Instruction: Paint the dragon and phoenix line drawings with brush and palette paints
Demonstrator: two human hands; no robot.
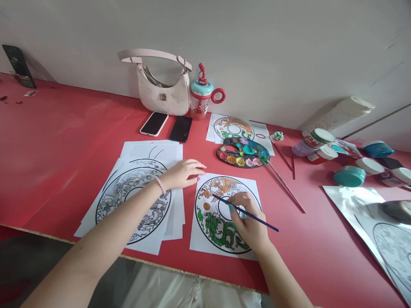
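Note:
My right hand [248,218] pinches a thin dark blue paintbrush [257,218]. Its tip meets the orange phoenix on a printed sheet [226,254], where a green dragon curls below inside the round border. Part of the phoenix's wing and tail is uncoloured. My left hand [184,173] lies flat with its fingers stretched out, the fingertips by the sheet's upper left corner. Under my left wrist is a stack of uncoloured round prints [138,201]. Beyond the painted sheet sits a paint palette [240,160] with several colours, and a second brush [287,186] leans on its edge.
Behind stand a white handbag [163,96] and a red-handled cup [201,100], with a white-edged phone [154,123] and a black phone [181,129] before them. Paint jars [349,176] cluster at the right, near another print [362,214]. A propped phone [19,66] is far left.

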